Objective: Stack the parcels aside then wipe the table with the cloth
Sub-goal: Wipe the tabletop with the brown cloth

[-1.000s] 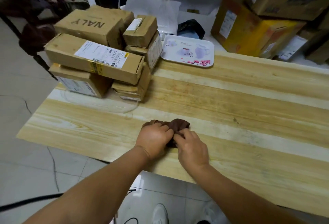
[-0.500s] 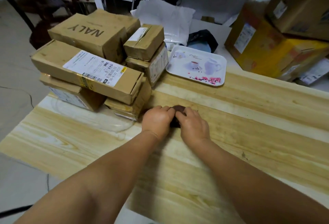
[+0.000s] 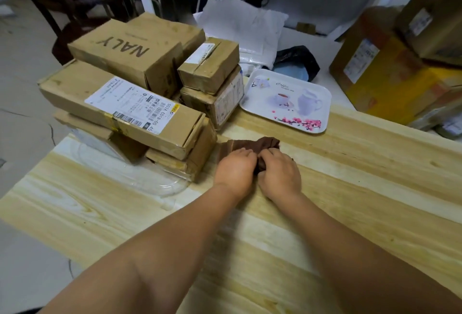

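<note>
While two hands, the left hand (image 3: 235, 168) and the right hand (image 3: 280, 176), lie side by side with fingers curled round one brown cloth (image 3: 252, 146), that cloth sits bunched on the wooden table (image 3: 350, 188), just right of the parcels (image 3: 140, 103). At least six cardboard parcels stand stacked at the table's far left corner. One white printed tray (image 3: 287, 100) lies just beyond the cloth.

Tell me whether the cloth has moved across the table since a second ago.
Yes. The cloth has moved away from the near edge, toward the tray, now beside the parcels.
</note>
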Demonstrator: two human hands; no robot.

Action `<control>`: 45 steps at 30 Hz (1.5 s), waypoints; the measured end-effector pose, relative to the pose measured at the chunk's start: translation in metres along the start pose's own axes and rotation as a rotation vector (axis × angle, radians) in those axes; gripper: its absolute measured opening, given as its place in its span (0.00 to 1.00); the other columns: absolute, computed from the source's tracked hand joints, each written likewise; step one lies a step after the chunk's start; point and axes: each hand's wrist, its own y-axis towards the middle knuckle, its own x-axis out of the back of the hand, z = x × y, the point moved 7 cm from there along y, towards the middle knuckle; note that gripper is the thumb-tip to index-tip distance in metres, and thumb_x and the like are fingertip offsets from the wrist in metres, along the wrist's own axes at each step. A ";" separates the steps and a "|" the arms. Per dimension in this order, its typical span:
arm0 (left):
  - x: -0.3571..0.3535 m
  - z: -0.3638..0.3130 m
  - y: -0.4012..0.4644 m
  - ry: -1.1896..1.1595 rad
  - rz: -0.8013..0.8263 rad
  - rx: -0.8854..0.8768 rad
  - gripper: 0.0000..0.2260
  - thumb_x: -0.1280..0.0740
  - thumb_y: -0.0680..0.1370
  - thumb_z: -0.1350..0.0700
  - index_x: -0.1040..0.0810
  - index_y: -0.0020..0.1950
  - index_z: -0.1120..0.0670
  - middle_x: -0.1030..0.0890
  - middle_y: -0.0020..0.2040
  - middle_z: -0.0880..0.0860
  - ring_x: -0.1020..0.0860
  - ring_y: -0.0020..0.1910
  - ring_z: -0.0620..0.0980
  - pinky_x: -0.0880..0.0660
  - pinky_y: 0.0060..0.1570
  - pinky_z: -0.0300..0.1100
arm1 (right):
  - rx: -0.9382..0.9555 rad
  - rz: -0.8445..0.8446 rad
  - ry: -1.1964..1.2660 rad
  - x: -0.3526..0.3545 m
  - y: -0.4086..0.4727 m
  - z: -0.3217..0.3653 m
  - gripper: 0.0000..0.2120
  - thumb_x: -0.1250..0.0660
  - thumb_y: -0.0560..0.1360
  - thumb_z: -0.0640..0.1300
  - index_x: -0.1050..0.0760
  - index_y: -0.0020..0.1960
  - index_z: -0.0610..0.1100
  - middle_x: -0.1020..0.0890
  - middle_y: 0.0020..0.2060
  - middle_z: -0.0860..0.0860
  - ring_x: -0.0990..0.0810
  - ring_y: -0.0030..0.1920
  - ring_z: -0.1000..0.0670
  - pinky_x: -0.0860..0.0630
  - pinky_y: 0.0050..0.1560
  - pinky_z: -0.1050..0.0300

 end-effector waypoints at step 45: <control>-0.008 -0.013 0.021 0.095 -0.027 0.103 0.10 0.35 0.69 0.57 0.19 0.46 0.57 0.18 0.41 0.55 0.19 0.39 0.56 0.25 0.32 0.42 | 0.320 -0.019 0.023 0.020 0.040 -0.009 0.11 0.37 0.70 0.40 0.20 0.50 0.45 0.20 0.57 0.49 0.27 0.59 0.41 0.30 0.59 0.49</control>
